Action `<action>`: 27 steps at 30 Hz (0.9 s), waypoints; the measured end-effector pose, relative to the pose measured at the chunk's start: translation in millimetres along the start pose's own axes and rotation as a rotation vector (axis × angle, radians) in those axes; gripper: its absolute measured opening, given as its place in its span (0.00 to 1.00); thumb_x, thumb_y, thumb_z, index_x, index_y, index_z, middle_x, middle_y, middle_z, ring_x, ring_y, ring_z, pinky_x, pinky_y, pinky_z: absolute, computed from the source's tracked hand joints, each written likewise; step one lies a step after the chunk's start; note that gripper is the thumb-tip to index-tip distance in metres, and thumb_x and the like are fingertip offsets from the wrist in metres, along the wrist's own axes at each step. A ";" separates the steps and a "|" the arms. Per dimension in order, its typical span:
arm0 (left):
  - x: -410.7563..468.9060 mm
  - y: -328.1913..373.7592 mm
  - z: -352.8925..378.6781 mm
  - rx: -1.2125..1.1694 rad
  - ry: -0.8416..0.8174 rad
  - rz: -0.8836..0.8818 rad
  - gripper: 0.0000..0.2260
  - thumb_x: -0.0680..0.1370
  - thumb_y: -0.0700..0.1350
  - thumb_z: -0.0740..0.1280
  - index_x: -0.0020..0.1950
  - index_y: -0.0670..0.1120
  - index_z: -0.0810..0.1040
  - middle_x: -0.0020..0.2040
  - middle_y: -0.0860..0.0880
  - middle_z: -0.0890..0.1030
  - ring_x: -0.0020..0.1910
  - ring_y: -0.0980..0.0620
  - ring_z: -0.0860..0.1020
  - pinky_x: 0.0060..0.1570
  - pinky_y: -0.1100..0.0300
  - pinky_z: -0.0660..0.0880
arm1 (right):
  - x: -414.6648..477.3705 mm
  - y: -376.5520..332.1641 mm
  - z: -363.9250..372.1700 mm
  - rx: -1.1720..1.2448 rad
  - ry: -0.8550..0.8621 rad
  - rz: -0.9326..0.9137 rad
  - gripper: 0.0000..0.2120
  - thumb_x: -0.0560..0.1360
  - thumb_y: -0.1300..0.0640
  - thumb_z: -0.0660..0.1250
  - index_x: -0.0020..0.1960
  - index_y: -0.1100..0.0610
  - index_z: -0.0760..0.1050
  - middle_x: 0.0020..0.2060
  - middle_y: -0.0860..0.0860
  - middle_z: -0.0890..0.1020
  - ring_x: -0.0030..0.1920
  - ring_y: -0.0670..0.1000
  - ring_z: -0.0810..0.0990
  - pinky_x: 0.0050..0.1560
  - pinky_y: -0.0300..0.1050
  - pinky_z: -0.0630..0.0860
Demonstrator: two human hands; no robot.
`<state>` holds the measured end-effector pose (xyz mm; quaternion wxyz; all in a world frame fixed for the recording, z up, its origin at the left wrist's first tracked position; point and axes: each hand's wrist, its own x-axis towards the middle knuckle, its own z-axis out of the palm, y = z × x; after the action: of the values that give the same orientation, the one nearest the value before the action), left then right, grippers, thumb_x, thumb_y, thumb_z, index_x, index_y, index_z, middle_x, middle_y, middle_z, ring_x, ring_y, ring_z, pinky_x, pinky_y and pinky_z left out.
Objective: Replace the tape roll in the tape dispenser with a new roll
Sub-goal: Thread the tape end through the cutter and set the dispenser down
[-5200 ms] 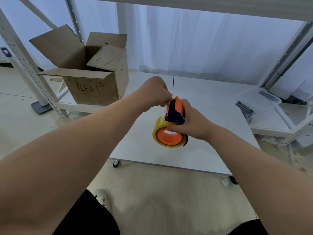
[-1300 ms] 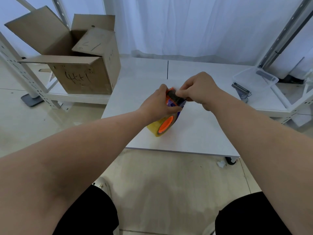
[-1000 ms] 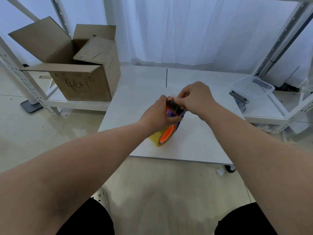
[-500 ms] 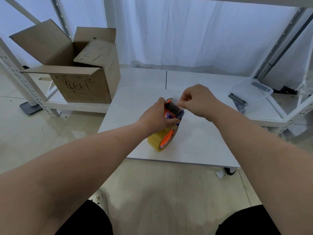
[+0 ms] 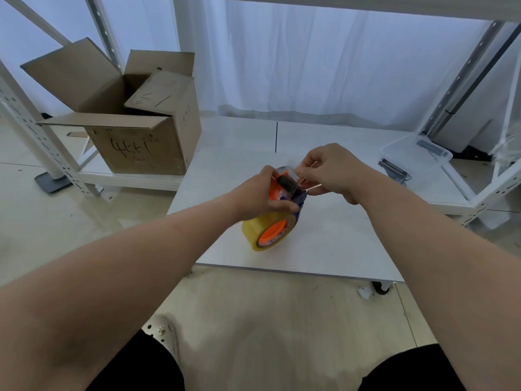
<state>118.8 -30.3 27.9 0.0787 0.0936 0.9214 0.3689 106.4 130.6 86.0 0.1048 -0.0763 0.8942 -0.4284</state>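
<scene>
The orange and dark blue tape dispenser (image 5: 284,190) carries a yellowish clear tape roll (image 5: 259,228) on its orange hub. I hold it above the white table (image 5: 324,235), near its middle. My left hand (image 5: 259,193) grips the dispenser's upper body from the left. My right hand (image 5: 329,172) is just to its right, with thumb and fingers pinched on the clear tape end (image 5: 296,167) at the dispenser's top. The pulled strip is short and almost see-through.
An open cardboard box (image 5: 135,134) stands on the low shelf at the left. A clear plastic bin (image 5: 417,156) with a dark metal item beside it sits at the right. White rack posts flank both sides. The table's front edge (image 5: 282,269) lies close to my knees.
The right hand has drawn slightly right and away from the dispenser's top, pulling the tape end with it. The left hand keeps its grip on the dispenser.
</scene>
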 end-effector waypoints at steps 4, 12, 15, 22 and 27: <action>-1.6 5.7 -31.5 -0.067 -0.015 0.081 0.33 0.71 0.53 0.72 0.73 0.50 0.62 0.72 0.50 0.65 0.69 0.53 0.64 0.63 0.62 0.61 | -0.4 -0.4 -1.9 0.003 -0.014 -0.013 0.05 0.75 0.59 0.68 0.46 0.61 0.77 0.46 0.62 0.82 0.46 0.58 0.84 0.47 0.48 0.82; 2.3 15.3 -42.2 -0.096 -0.086 0.104 0.08 0.73 0.46 0.71 0.49 0.44 0.80 0.52 0.48 0.81 0.56 0.52 0.76 0.60 0.58 0.67 | 0.9 -3.1 0.5 0.060 -0.097 -0.072 0.10 0.72 0.57 0.72 0.47 0.63 0.80 0.45 0.60 0.84 0.48 0.56 0.84 0.53 0.51 0.82; 2.3 14.4 -45.3 -0.092 -0.047 0.121 0.08 0.74 0.46 0.71 0.48 0.42 0.81 0.46 0.49 0.82 0.48 0.56 0.77 0.52 0.65 0.68 | 0.0 -2.8 0.5 0.101 -0.118 -0.062 0.16 0.71 0.52 0.73 0.49 0.65 0.79 0.46 0.60 0.84 0.49 0.55 0.84 0.53 0.49 0.81; 2.1 8.3 -45.1 -0.172 0.043 0.145 0.08 0.73 0.43 0.72 0.44 0.38 0.79 0.44 0.46 0.83 0.45 0.53 0.79 0.50 0.63 0.75 | -1.3 3.7 10.7 -0.086 -0.049 -0.073 0.12 0.67 0.57 0.75 0.44 0.64 0.80 0.38 0.53 0.81 0.39 0.49 0.78 0.42 0.45 0.79; 2.2 9.5 -43.8 -0.162 0.086 0.127 0.09 0.73 0.43 0.72 0.44 0.37 0.79 0.44 0.44 0.83 0.45 0.49 0.80 0.49 0.58 0.77 | -1.3 0.9 22.5 -0.211 0.037 -0.136 0.09 0.68 0.55 0.74 0.38 0.61 0.80 0.29 0.47 0.75 0.29 0.44 0.70 0.21 0.30 0.64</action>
<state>108.3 -52.2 65.7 0.0227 0.1295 0.8833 0.4499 113.3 114.6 71.7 0.0504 -0.1393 0.9290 -0.3392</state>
